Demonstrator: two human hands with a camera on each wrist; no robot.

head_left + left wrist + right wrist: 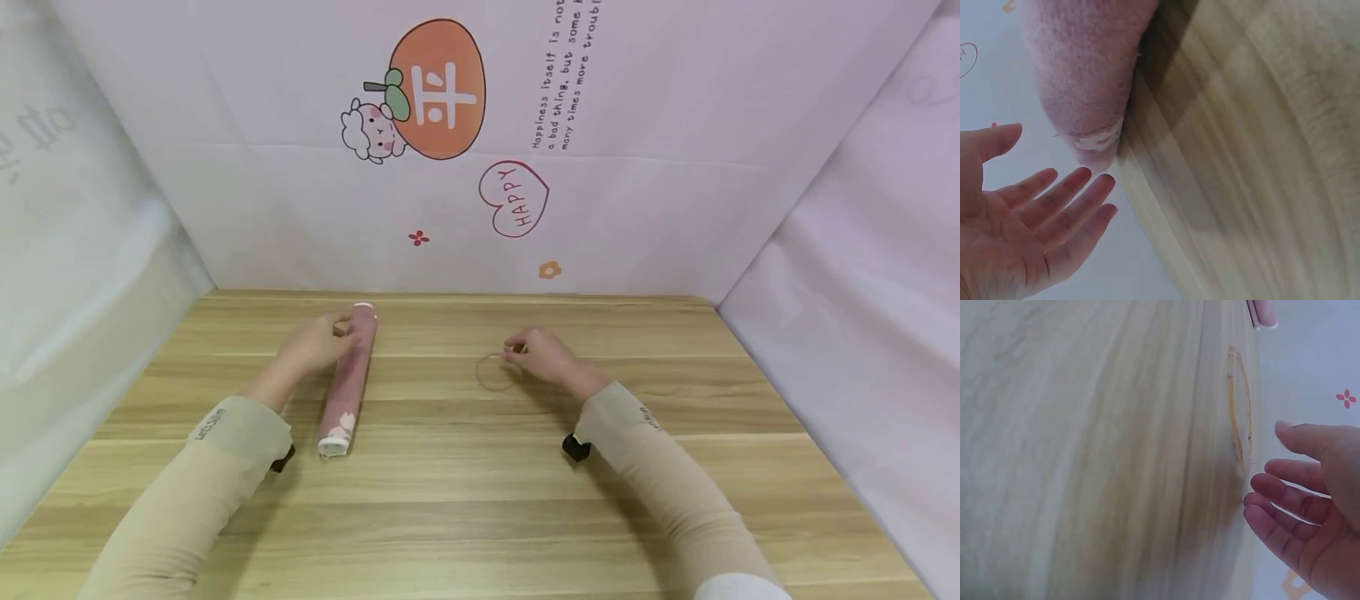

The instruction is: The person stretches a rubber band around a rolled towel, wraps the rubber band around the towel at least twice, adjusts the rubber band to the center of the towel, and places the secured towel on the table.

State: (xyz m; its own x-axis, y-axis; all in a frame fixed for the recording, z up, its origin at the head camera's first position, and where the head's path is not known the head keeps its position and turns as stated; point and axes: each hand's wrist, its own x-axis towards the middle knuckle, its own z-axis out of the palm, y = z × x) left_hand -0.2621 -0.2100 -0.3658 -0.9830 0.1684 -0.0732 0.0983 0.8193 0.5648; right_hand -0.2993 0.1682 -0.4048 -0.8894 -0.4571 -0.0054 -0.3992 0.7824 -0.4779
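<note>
A rolled pink towel [351, 375] with white ends lies lengthwise on the left half of the table. Beside its far part is my left hand [318, 342], fingers spread and loosely bent. In the left wrist view that hand [1035, 219] shows an open palm near the end of the towel [1088, 69]; whether a fingertip touches it I cannot tell. A thin orange-brown rubber band [477, 375] lies to the right. My right hand [551, 354] is at its far right side. The right wrist view has the hand's fingers parted, with the rubber band [1233, 406] just beyond them, not gripped.
The wood-grain table [450, 500] runs back to a white printed cloth wall [300, 225]. More white cloth [862, 275] hangs along the right side and the left side [82, 275].
</note>
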